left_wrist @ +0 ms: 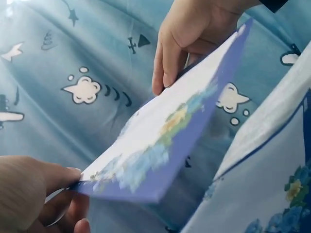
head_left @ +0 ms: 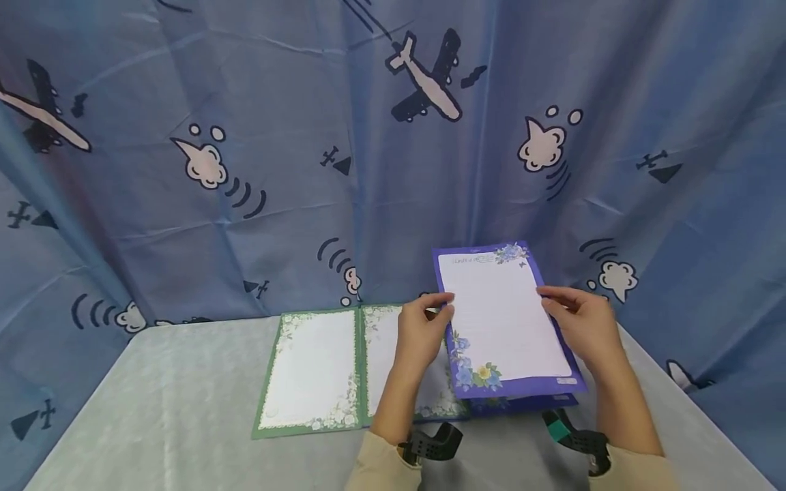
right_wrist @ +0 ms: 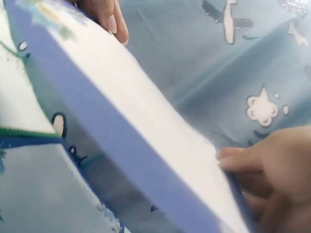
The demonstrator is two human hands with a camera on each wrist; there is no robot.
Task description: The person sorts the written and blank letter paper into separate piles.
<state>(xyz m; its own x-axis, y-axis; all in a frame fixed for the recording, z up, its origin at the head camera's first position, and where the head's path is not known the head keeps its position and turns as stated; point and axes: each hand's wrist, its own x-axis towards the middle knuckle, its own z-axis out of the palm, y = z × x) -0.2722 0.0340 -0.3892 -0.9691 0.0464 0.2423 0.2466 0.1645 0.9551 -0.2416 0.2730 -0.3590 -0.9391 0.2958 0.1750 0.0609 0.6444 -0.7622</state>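
Note:
A letter-paper sheet [head_left: 503, 320] with a purple border, blue flowers and a yellow bloom is held up above the table. My left hand [head_left: 420, 331] pinches its left edge between thumb and fingers. On the opposite edge my right hand [head_left: 583, 324] pinches it the same way. In the left wrist view the sheet [left_wrist: 146, 141] looks slightly bowed between both hands. Beneath it lies another purple-bordered sheet [head_left: 522, 404], mostly hidden. Left of these are two green-bordered floral sheets, one fully visible [head_left: 310, 372] and one [head_left: 382, 341] partly covered by my left arm.
A pale cloth covers the table [head_left: 184, 395]. Behind it hangs a blue curtain [head_left: 295, 170] printed with airplanes and clouds. Each wrist wears a dark band, the left band [head_left: 432, 442] and the right band [head_left: 577, 436] both close to the table's near side.

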